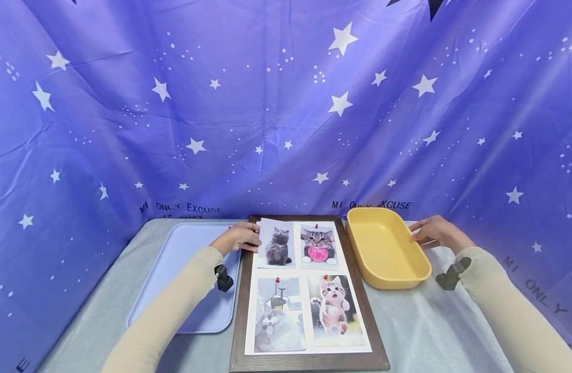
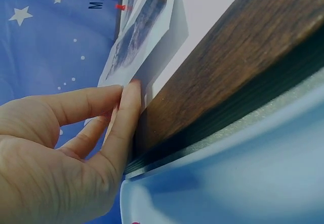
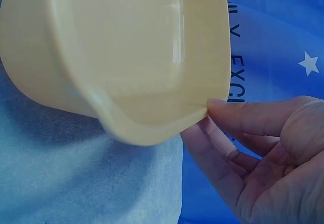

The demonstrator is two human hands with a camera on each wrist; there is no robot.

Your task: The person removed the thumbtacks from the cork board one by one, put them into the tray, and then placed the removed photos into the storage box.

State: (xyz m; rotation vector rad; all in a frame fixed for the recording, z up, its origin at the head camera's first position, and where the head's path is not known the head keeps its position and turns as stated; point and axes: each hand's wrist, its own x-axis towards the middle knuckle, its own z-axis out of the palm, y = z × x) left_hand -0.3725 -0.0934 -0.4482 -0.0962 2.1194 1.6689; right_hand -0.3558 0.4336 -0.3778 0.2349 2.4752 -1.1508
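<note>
The right hand point(image 1: 437, 232) gripped the yellow bin point(image 1: 385, 248) by its rim, lower right; the left hand point(image 1: 236, 237) pinched a photo point(image 1: 278, 247) by its edge, lower centre.

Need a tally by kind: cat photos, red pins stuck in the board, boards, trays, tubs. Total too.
cat photos: 4
red pins in the board: 3
framed board: 1
blue tray: 1
yellow tub: 1
Total: 10
</note>
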